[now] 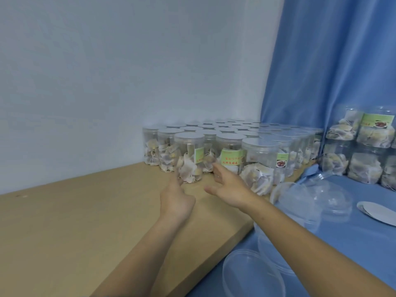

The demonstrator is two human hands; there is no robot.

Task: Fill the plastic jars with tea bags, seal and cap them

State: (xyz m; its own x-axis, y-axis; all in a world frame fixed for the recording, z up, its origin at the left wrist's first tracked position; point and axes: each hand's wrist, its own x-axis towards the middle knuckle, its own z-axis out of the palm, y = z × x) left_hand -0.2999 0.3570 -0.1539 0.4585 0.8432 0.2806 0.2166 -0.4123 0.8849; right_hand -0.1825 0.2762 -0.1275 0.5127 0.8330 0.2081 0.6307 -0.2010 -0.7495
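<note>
Clear plastic lids (pixel 252 275) lie nearest the lens on blue cloth (pixel 353 236), below the right forearm, with more clear lids (pixel 330 198) and a stack of silver seal discs (pixel 377 213) to the right of the right hand (pixel 229 189). Both arms reach forward over the tan wooden surface (pixel 64 221). The left hand (pixel 176 199) has its fingers curled, its fingertips at the base of a capped jar of tea bags (pixel 189 159); motion blur hides whether they grip it. The right hand, fingers spread and loose, hovers just right of that jar, holding nothing. Beyond both hands, rows of capped, filled jars (pixel 231 138) stand against the white wall. Farther right of the right hand, stacked jars (pixel 362 146) sit before a blue curtain (pixel 332 61).
</note>
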